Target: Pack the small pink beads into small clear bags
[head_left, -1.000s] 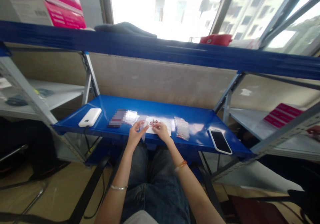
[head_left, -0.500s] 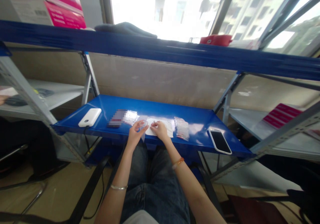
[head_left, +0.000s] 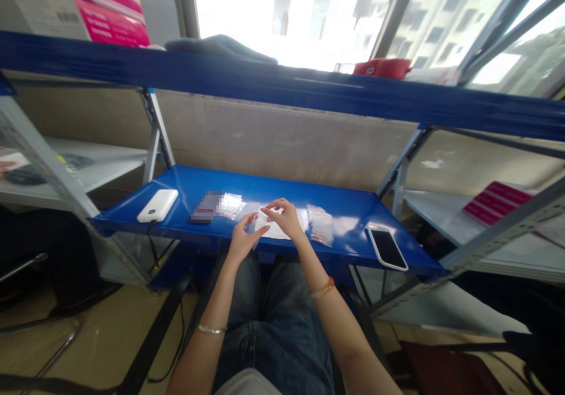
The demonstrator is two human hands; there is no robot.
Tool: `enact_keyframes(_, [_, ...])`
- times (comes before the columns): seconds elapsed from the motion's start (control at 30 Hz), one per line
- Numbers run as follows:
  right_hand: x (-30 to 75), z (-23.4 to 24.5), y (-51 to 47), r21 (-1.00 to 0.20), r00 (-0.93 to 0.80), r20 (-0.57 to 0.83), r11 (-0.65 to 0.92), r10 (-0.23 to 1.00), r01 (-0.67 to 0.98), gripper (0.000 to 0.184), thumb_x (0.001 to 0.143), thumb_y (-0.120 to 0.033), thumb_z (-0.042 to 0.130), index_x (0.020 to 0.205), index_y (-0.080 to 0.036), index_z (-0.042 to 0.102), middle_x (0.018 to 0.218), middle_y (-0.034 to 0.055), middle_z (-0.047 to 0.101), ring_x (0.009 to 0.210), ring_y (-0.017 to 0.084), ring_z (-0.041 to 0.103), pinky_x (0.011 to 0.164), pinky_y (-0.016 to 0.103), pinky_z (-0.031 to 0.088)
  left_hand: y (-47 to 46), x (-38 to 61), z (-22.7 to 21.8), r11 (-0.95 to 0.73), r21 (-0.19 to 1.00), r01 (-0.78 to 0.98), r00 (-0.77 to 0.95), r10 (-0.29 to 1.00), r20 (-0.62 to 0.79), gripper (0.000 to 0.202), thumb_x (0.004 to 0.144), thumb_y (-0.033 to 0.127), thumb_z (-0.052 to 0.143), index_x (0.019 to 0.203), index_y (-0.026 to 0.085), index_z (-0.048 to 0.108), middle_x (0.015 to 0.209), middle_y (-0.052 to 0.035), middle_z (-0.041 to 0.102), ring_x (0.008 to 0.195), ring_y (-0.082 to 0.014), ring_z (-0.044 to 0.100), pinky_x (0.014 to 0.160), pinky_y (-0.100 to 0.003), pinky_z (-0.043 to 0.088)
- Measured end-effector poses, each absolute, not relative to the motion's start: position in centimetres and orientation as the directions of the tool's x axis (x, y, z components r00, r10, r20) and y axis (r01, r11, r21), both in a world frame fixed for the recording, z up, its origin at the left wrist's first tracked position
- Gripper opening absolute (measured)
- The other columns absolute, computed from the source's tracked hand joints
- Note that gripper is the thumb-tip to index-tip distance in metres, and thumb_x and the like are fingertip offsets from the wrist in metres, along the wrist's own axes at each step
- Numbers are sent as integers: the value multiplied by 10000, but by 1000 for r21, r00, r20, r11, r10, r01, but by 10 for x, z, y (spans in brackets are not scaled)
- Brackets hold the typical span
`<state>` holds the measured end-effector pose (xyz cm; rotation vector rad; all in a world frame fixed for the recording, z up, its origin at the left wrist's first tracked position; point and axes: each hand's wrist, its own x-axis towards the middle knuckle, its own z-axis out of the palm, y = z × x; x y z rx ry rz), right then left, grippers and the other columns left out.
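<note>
My left hand (head_left: 242, 239) is curved around a small clear plastic bag (head_left: 252, 223), its thumb spread from its fingers. Just to the right, my right hand (head_left: 286, 217) is arched over a white sheet (head_left: 278, 230), its fingertips pinched close to the bag's upper edge. What lies between those fingertips is too small to make out. Tiny reddish pieces (head_left: 268, 219) show below the right fingers, over the white sheet.
On the blue table (head_left: 265, 186) lie a stack of clear packets (head_left: 321, 225), more clear packets (head_left: 232, 205), a blurred-out dark object (head_left: 203, 208), a white power bank (head_left: 158, 205) with a cable, and a phone (head_left: 388, 248). A blue shelf beam (head_left: 282, 86) spans above.
My right hand has risen and arched over the white sheet, its fingertips reaching left to the bag's upper edge. The left hand has shifted slightly, its thumb and fingers wider apart.
</note>
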<state>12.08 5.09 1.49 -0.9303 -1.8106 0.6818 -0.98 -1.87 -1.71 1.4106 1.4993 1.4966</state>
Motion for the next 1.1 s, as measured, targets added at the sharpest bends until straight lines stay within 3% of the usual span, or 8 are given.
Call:
enact_keyframes(0.1, [119, 19, 47, -766, -356, 459, 565, 814, 307, 198, 708, -392, 683, 707, -195, 700, 784, 39, 628, 725, 148, 549, 634, 260, 427, -18, -8, -17, -202, 943, 266, -260, 926, 272, 501, 645, 440, 698, 1070, 194, 597, 1097, -80, 644, 1069, -262, 555, 900, -384, 384])
enact_keyframes(0.2, [123, 11, 53, -772, -293, 460, 541, 838, 333, 203, 749, -383, 646, 776, -190, 700, 818, 44, 636, 711, 144, 553, 653, 265, 434, -19, -8, -17, -199, 945, 259, -258, 929, 267, 505, 649, 440, 695, 1075, 188, 595, 1107, -88, 643, 1077, -264, 554, 913, -388, 379])
enact_keyframes(0.3, [134, -7, 70, -734, -164, 453, 471, 876, 488, 172, 772, -329, 621, 778, -172, 692, 814, 56, 635, 717, 156, 555, 688, 280, 427, -19, -11, -17, -186, 950, 251, -272, 928, 254, 508, 648, 441, 695, 1075, 183, 596, 1120, -98, 643, 1081, -269, 556, 929, -401, 371])
enact_keyframes(0.47, [152, -46, 95, -553, -194, 381, 391, 904, 736, 105, 756, -259, 621, 780, -190, 697, 782, 52, 621, 780, 180, 554, 727, 283, 402, -18, -16, -18, -167, 961, 222, -303, 924, 231, 510, 643, 444, 696, 1078, 196, 597, 1135, -95, 643, 1093, -266, 557, 945, -406, 370])
enact_keyframes(1.1, [150, -61, 103, -531, -217, 396, 415, 892, 739, 136, 735, -315, 639, 768, -194, 692, 779, 43, 656, 774, 177, 579, 712, 267, 403, -19, -15, -16, -161, 966, 203, -299, 929, 218, 541, 627, 464, 708, 1083, 194, 598, 1137, -107, 643, 1101, -281, 556, 932, -410, 385])
